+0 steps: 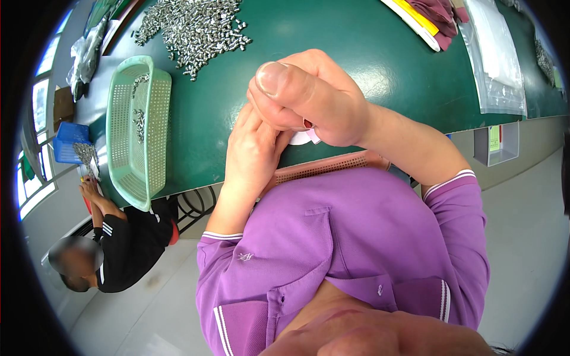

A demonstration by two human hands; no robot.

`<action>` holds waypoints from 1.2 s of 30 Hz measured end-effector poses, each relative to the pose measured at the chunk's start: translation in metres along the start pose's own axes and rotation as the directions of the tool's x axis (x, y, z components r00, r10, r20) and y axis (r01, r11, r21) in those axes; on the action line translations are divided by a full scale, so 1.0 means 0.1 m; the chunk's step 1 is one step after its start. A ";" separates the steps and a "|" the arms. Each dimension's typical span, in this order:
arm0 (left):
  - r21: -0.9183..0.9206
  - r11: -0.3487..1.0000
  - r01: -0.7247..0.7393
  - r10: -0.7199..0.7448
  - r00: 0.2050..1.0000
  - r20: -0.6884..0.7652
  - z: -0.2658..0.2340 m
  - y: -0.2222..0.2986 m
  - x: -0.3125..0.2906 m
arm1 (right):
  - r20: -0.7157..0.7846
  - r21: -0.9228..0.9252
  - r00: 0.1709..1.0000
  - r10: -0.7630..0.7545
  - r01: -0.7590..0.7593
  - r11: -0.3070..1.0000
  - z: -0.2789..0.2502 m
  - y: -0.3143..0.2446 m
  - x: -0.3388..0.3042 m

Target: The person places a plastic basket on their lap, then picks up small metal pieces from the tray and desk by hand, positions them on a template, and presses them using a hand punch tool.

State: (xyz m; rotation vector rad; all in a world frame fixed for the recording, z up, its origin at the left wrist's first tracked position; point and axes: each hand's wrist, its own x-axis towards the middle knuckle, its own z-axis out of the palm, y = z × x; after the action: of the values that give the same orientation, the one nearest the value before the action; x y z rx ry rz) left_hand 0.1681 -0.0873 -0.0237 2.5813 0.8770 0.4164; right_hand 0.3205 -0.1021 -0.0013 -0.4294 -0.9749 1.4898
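Observation:
My right hand (pixel 323 98) is closed in a fist above the near part of the green table, thumb uppermost. A tiny bit of something dark red (pixel 307 123) shows in the gap of that fist; its kind is hidden. Just left of it and lower, my left hand (pixel 252 151) is closed too, its fingertips tucked beneath the right hand. What the left fingers grip, if anything, cannot be seen. A small white and pale pink piece (pixel 304 137) peeks out under the right hand, beside the left one.
A pile of small shiny metal parts (pixel 196 32) lies at the far left. Nearer stands a light green basket (pixel 161 118) with some inside. A pink basket (pixel 323 167) sits by the table's edge at my body. Plastic bags (pixel 499 65) lie right. A co-worker (pixel 139 249) sits left.

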 end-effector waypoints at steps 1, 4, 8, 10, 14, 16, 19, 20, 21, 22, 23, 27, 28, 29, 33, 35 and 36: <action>-0.004 1.000 -0.002 0.002 1.000 -0.003 -0.01 0.00 0.00 | 0.003 -0.006 1.000 0.003 -0.003 1.000 0.00 0.00 0.00; 0.000 1.000 0.002 -0.002 1.000 -0.001 0.00 0.00 -0.01 | 0.008 -0.010 1.000 0.022 -0.022 1.000 0.00 -0.01 0.00; -0.010 0.999 -0.045 0.045 0.999 0.006 0.00 -0.01 0.01 | -0.007 -0.019 0.999 0.039 -0.039 0.999 0.01 -0.03 -0.01; -0.012 0.999 -0.044 0.045 0.999 0.021 0.01 -0.05 -0.02 | -0.011 -0.060 0.998 0.067 -0.068 0.996 0.03 -0.02 0.00; -0.006 1.000 -0.027 0.027 1.000 0.016 0.01 -0.03 0.00 | -0.022 -0.178 1.000 0.010 -0.014 0.984 0.03 0.05 0.04; -0.018 0.999 -0.038 0.037 0.999 -0.023 0.02 -0.02 0.03 | -0.042 -0.116 0.999 0.001 -0.006 0.993 -0.01 0.03 0.04; -0.225 0.971 0.078 -0.097 0.993 -0.072 0.06 -0.04 -0.02 | -0.041 -0.062 0.999 -0.017 0.014 0.998 -0.06 -0.01 0.04; -0.416 0.889 0.193 -0.236 0.970 -0.055 0.09 -0.07 -0.06 | -0.052 -0.051 0.999 -0.015 0.012 0.999 -0.07 -0.03 0.04; -0.406 0.894 0.190 -0.234 0.970 -0.061 0.10 -0.08 -0.08 | -0.062 -0.040 0.998 -0.016 0.014 0.999 -0.06 -0.05 0.05; -0.756 0.614 0.227 -0.340 0.940 0.007 0.12 -0.11 -0.09 | -0.102 -0.103 0.994 -0.042 0.031 0.994 -0.04 -0.05 0.05; -0.954 0.212 0.213 -0.402 0.908 0.113 0.12 -0.13 -0.09 | -0.094 -0.100 0.994 -0.050 0.040 0.994 -0.03 -0.04 0.05; -0.895 -0.402 0.192 -0.316 0.889 0.332 0.06 -0.21 -0.08 | -0.121 -0.141 0.991 -0.056 0.039 0.989 -0.06 -0.05 0.06; -0.846 -0.503 0.176 -0.267 0.900 0.345 0.06 -0.22 -0.09 | -0.130 -0.158 0.989 -0.064 0.043 0.987 -0.06 -0.04 0.06; -0.853 -0.494 0.167 -0.275 0.901 0.336 0.05 -0.23 -0.11 | -0.139 -0.174 0.988 -0.071 0.046 0.984 -0.07 -0.03 0.07; -0.721 -0.685 0.104 -0.252 0.895 0.369 0.07 -0.28 -0.14 | -0.133 -0.221 0.986 -0.097 0.066 0.973 -0.06 -0.02 0.07; -0.695 -0.716 0.069 -0.257 0.899 0.355 0.07 -0.31 -0.15 | -0.126 -0.216 0.987 -0.099 0.070 0.974 -0.05 -0.02 0.07; -0.696 -0.715 0.068 -0.258 0.899 0.353 0.06 -0.32 -0.15 | -0.130 -0.211 0.986 -0.104 0.075 0.975 -0.05 -0.02 0.07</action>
State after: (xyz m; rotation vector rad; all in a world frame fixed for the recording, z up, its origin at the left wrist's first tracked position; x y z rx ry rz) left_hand 0.1422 -0.0752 -0.0450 0.1972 0.3989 0.7071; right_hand 0.3241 -0.0940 -0.0008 -0.6227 -1.0267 1.2649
